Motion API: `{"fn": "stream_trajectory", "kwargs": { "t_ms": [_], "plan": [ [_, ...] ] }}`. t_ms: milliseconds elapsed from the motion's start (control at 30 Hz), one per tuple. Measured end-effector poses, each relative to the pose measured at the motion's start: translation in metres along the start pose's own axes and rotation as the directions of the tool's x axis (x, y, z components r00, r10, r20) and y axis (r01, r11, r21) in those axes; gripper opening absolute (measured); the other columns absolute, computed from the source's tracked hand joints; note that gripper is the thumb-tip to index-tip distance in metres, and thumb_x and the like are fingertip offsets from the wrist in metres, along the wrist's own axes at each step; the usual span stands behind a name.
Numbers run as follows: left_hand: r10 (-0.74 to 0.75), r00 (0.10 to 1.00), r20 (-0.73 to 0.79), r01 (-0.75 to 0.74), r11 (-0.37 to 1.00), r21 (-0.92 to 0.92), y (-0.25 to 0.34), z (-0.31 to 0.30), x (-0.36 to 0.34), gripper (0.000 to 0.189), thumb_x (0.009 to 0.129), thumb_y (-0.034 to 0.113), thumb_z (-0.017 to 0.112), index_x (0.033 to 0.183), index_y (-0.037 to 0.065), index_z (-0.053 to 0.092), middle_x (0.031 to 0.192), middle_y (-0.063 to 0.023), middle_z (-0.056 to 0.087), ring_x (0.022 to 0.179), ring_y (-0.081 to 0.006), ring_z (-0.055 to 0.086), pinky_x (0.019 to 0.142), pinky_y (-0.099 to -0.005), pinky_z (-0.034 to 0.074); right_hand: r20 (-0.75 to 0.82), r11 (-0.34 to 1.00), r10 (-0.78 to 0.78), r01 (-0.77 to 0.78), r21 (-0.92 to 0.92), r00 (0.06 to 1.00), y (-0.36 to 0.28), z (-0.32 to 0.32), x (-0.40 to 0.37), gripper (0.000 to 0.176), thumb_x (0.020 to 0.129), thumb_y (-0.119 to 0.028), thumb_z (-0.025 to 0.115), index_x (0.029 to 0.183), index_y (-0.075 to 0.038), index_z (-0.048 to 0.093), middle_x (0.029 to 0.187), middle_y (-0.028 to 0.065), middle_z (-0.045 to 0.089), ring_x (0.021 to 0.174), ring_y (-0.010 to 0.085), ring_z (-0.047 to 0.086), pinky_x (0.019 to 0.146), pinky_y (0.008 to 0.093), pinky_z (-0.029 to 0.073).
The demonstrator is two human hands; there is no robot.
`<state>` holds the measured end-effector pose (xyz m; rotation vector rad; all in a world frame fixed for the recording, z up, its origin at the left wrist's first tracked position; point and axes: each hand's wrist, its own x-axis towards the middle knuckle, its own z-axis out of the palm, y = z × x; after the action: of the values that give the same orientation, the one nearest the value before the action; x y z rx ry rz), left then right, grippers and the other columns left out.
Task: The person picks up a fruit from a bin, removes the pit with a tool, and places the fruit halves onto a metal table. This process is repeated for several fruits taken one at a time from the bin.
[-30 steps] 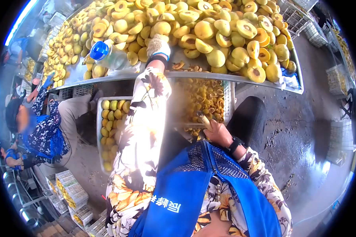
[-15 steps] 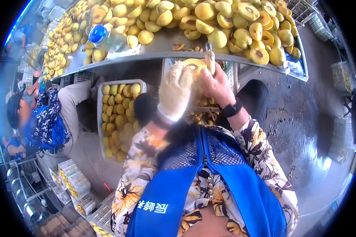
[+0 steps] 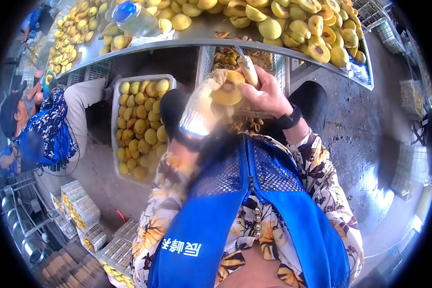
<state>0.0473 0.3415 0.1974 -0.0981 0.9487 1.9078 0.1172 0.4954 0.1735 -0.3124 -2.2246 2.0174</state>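
My left hand [image 3: 199, 108], in a pale knitted glove, is closed around a yellow peach half [image 3: 228, 93] whose cut side shows. From the other side my bare right hand [image 3: 270, 96] grips a pitting tool [image 3: 248, 71] by its pale handle, with the thumb near the peach. The tool's metal end points up and away from the fruit. Below the table edge, a crate [image 3: 202, 65] with brown pits and scraps lies beyond my hands. More scraps [image 3: 247, 125] show beneath them.
Peach halves [image 3: 300, 31] are heaped on the metal table [image 3: 197, 36], with a blue-capped bottle [image 3: 141, 21] at its edge. A white crate of peaches [image 3: 114, 129] stands left of my legs. A co-worker [image 3: 45, 122] sits farther left. Stacked crates [image 3: 81, 201] stand at lower left.
The view has shifted, so the table sits higher. The peach half's cut face has turned more toward me, and the tool has tilted to the left, its looped end away from the peach.
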Motion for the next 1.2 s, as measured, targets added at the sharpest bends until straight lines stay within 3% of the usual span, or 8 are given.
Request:
{"fn": "stream_trajectory", "kwargs": {
  "t_ms": [67, 133, 467, 567, 667, 867, 967, 1200],
  "plan": [
    [-0.006, 0.974, 0.228, 0.023, 0.997, -0.073, -0.003, -0.021, 0.006, 0.031, 0.090, 0.025, 0.045, 0.110, 0.001, 0.051, 0.097, -0.0078, 0.057, 0.083, -0.0181, 0.059, 0.064, -0.0287, 0.052, -0.192, 0.936, -0.173, 0.100, -0.339, 0.966, 0.001, 0.003, 0.001, 0.033, 0.078, -0.020, 0.062, 0.103, -0.002, 0.051, 0.067, 0.0105, 0.058, 0.057, 0.0261, 0.056, 0.054, 0.0318, 0.045],
    [0.056, 0.996, 0.075, -0.047, 0.993, -0.109, -0.006, -0.003, 0.000, 0.034, 0.091, 0.031, 0.043, 0.108, 0.003, 0.052, 0.094, -0.0099, 0.059, 0.078, -0.0214, 0.059, 0.065, -0.0297, 0.052, -0.300, 0.834, -0.276, 0.072, -0.548, 0.913, 0.001, 0.005, 0.001, 0.028, 0.078, -0.020, 0.061, 0.096, -0.001, 0.050, 0.068, 0.0243, 0.054, 0.066, 0.0419, 0.055, 0.056, 0.0414, 0.045],
    [0.556, 0.821, 0.129, -0.569, 0.780, 0.261, -0.021, -0.013, 0.009, 0.038, 0.072, -0.006, 0.048, 0.110, -0.003, 0.052, 0.108, -0.0152, 0.056, 0.101, -0.0260, 0.054, 0.090, -0.0317, 0.041, -0.126, 0.803, -0.092, -0.001, -0.596, 0.988, 0.005, 0.026, -0.039, 0.022, 0.080, -0.012, 0.055, 0.090, 0.000, 0.042, 0.066, 0.0241, 0.055, 0.066, 0.0420, 0.055, 0.057, 0.0466, 0.044],
    [0.651, 0.751, 0.106, -0.579, 0.574, 0.579, -0.024, -0.009, 0.012, 0.029, 0.081, 0.000, 0.046, 0.109, -0.004, 0.052, 0.106, -0.0104, 0.057, 0.098, -0.0199, 0.054, 0.088, -0.0302, 0.041, -0.126, 0.810, -0.085, -0.005, -0.587, 0.988, 0.008, 0.028, -0.040, 0.022, 0.077, -0.008, 0.056, 0.089, 0.000, 0.040, 0.066, 0.0242, 0.055, 0.066, 0.0422, 0.055, 0.058, 0.0468, 0.043],
    [0.442, 0.894, 0.073, -0.444, 0.896, 0.014, -0.021, -0.007, 0.018, 0.024, 0.089, 0.011, 0.045, 0.108, -0.001, 0.053, 0.105, -0.0068, 0.056, 0.096, -0.0152, 0.053, 0.086, -0.0279, 0.042, -0.114, 0.794, -0.068, -0.016, -0.607, 0.991, 0.009, 0.029, -0.041, 0.025, 0.073, -0.003, 0.056, 0.089, 0.001, 0.038, 0.066, 0.0243, 0.055, 0.067, 0.0423, 0.055, 0.059, 0.0473, 0.043],
    [0.459, 0.874, -0.160, -0.428, 0.883, 0.193, -0.035, 0.000, 0.028, 0.028, 0.090, 0.020, 0.048, 0.110, 0.002, 0.052, 0.095, -0.0079, 0.058, 0.082, -0.0154, 0.058, 0.068, -0.0275, 0.049, -0.141, 0.793, -0.041, -0.053, -0.607, 0.989, 0.001, 0.040, -0.047, 0.029, 0.069, -0.001, 0.057, 0.089, 0.002, 0.037, 0.065, 0.0244, 0.055, 0.067, 0.0426, 0.055, 0.058, 0.0478, 0.043],
    [0.432, 0.896, -0.099, -0.443, 0.878, -0.182, -0.033, -0.004, 0.035, 0.021, 0.088, 0.016, 0.051, 0.103, 0.002, 0.055, 0.086, -0.0071, 0.059, 0.072, -0.0153, 0.059, 0.060, -0.0259, 0.050, -0.144, 0.793, -0.024, -0.069, -0.606, 0.989, 0.001, 0.045, -0.049, 0.029, 0.070, -0.002, 0.057, 0.088, 0.002, 0.036, 0.065, 0.0248, 0.055, 0.066, 0.0429, 0.055, 0.057, 0.0478, 0.043],
    [0.405, 0.912, -0.062, -0.396, 0.909, 0.128, -0.022, -0.016, 0.050, 0.013, 0.086, 0.017, 0.055, 0.082, 0.005, 0.056, 0.065, -0.0047, 0.057, 0.054, -0.0123, 0.053, 0.047, -0.0233, 0.043, -0.099, 0.805, -0.013, -0.049, -0.592, 0.995, 0.017, 0.050, -0.042, 0.031, 0.070, -0.007, 0.060, 0.088, 0.004, 0.037, 0.062, 0.0246, 0.054, 0.063, 0.0425, 0.054, 0.055, 0.0477, 0.042]
  ]
}}
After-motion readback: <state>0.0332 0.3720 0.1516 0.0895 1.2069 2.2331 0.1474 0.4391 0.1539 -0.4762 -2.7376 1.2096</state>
